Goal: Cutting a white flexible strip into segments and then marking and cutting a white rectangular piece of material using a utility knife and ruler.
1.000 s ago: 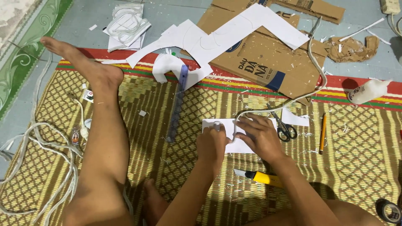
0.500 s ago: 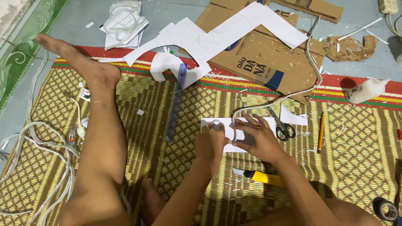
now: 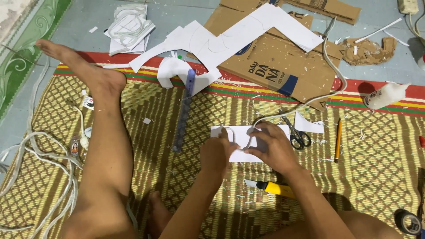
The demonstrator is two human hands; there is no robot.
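Both hands press a white paper sheet (image 3: 241, 135) flat on the woven mat (image 3: 376, 150). The left hand (image 3: 215, 152) pins its left edge, fingers together; the right hand (image 3: 272, 148) seems to pinch a white strip (image 3: 327, 66) against it. Scissors (image 3: 297, 135) lie at 3 o'clock, a yellow utility knife (image 3: 272, 187) at 6, a ruler (image 3: 183, 110) at 9.

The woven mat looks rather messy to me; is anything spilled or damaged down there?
Small white paper scraps are strewn over the yellow woven mat around both hands. Past the mat's edge lies a torn brown cardboard piece, ragged and cut out. The yellow utility knife lies with its blade out, close to the right hand.
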